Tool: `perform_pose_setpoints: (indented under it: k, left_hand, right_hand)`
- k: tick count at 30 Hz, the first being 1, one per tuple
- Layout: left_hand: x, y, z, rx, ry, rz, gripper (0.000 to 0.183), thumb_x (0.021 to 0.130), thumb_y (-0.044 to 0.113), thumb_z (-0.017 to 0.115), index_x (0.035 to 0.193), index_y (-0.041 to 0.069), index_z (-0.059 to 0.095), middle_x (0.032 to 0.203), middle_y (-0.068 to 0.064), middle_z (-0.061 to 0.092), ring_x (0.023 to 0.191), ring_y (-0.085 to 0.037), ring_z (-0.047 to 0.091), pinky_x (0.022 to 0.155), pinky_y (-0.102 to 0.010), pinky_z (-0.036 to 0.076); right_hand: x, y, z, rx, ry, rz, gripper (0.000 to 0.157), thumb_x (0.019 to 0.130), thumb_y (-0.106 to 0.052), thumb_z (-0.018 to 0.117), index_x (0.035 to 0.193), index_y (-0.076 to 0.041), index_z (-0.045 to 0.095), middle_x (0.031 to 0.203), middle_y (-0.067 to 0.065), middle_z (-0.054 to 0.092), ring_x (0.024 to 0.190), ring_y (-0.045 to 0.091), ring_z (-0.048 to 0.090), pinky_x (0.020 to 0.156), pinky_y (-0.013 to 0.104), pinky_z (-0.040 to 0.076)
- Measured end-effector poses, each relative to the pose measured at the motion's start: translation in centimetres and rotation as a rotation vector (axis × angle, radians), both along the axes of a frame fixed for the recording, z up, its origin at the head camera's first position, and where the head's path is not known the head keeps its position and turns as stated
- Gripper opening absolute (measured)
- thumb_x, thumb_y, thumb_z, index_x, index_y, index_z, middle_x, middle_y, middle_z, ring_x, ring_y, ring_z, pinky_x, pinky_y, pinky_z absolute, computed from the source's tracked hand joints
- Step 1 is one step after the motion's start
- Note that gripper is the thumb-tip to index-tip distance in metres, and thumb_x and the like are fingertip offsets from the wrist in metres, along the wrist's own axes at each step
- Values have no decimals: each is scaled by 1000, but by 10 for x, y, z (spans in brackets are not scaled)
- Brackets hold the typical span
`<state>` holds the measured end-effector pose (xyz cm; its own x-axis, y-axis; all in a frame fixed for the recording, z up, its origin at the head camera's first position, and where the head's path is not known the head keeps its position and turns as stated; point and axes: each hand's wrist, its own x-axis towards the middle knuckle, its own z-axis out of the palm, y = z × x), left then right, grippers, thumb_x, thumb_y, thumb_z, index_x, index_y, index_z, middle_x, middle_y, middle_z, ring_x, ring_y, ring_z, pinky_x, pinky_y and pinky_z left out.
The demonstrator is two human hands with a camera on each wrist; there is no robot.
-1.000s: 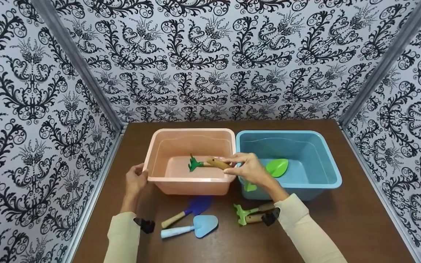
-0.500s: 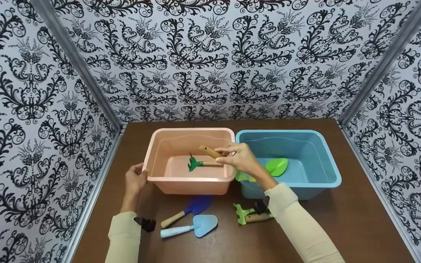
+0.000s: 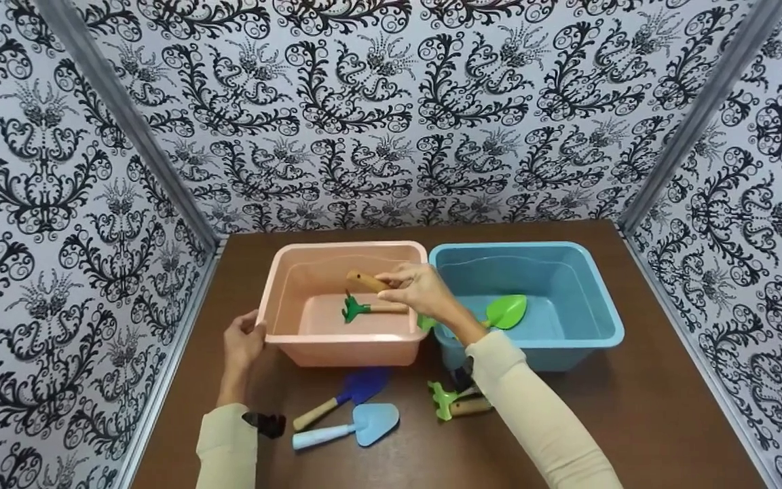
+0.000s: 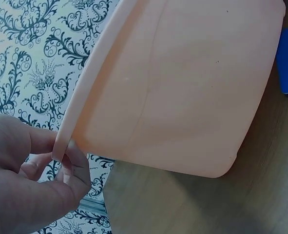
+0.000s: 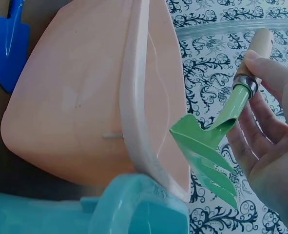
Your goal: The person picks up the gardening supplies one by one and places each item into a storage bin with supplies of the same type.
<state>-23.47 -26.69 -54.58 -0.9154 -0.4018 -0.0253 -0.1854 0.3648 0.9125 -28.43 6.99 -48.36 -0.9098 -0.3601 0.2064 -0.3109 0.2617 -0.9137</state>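
My right hand [image 3: 421, 292] pinches the wooden handle of a light green hand rake [image 5: 207, 141] between thumb and fingers. It holds the rake over the right end of the peach tub [image 3: 343, 338], with the tines close to the edge shared with the blue tub [image 3: 533, 343]. At the peach tub's left front corner, my left hand [image 3: 243, 343] grips the rim, as the left wrist view also shows. Inside the peach tub lies a dark green rake [image 3: 356, 309] with a wooden handle. A bright green trowel [image 3: 508, 311] rests in the blue tub.
On the brown table [image 3: 337, 468] in front of the peach tub lie a dark blue trowel [image 3: 366, 385] and a light blue trowel [image 3: 377, 422]. Green-headed tools [image 3: 442, 402] with handles lie before the blue tub, partly behind my right sleeve. Patterned walls [image 3: 391, 122] enclose the table.
My right hand has moved left and slightly up with the rake, from the tubs' shared edge to over the peach tub. My left hand has kept its grip on the rim.
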Motion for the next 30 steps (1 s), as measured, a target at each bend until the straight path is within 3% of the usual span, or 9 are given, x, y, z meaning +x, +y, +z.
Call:
perform_pose_setpoints:
  k: [3, 8, 12, 17, 21, 24, 30]
  left_hand:
    - [2, -2, -1, 9, -8, 1, 40, 95, 5, 55, 131, -13, 55, 124, -38, 61, 92, -20, 66, 64, -9, 46]
    - [2, -1, -2, 61, 12, 18, 40, 95, 3, 54, 132, -14, 54, 122, -38, 60, 80, -5, 58, 61, -10, 47]
    - [0, 2, -1, 66, 30, 29, 39, 95, 2, 55, 131, -14, 55, 123, -39, 60, 85, -11, 61, 64, -9, 46]
    - [1, 3, -1, 25, 16, 22, 40, 95, 2, 55, 131, -14, 55, 125, -39, 59, 97, -25, 64, 65, -8, 44]
    - [1, 4, 0, 12, 26, 26, 39, 95, 1, 55, 131, -14, 55, 124, -39, 60, 99, -29, 64, 66, -8, 43]
    - [0, 4, 0, 16, 23, 24, 39, 96, 2, 55, 132, -13, 56, 123, -38, 60, 97, -28, 64, 66, -8, 44]
    - [-1, 3, -3, 19, 16, 26, 39, 96, 2, 55, 132, -13, 56, 122, -37, 61, 97, -29, 64, 66, -10, 44]
  right_hand:
    - [-1, -8, -1, 15, 17, 4, 30, 80, -11, 84, 109, -8, 78, 98, 14, 72, 83, 13, 64, 73, 23, 56]
    - [-7, -18, -7, 43, 125, 52, 27, 81, -8, 83, 108, -5, 78, 94, 14, 73, 79, 11, 62, 73, 26, 57]
    - [-11, -24, -11, 51, 142, 32, 28, 80, -7, 83, 107, -4, 78, 92, 14, 73, 77, 9, 62, 72, 23, 56]
    - [-9, -31, -15, 62, 69, 45, 30, 81, -10, 83, 110, -5, 77, 93, 13, 73, 77, 10, 63, 70, 20, 56]
    - [-8, -37, -16, 65, 9, 59, 31, 82, -15, 83, 111, -8, 78, 94, 12, 72, 77, 10, 61, 69, 27, 59]
    - [-9, -41, -19, 75, 29, 45, 30, 82, -16, 83, 110, -8, 78, 94, 12, 72, 77, 9, 61, 68, 29, 60]
    - [-12, -45, -28, 131, 94, 55, 28, 83, -12, 82, 109, -4, 78, 95, 15, 72, 77, 8, 61, 68, 17, 51]
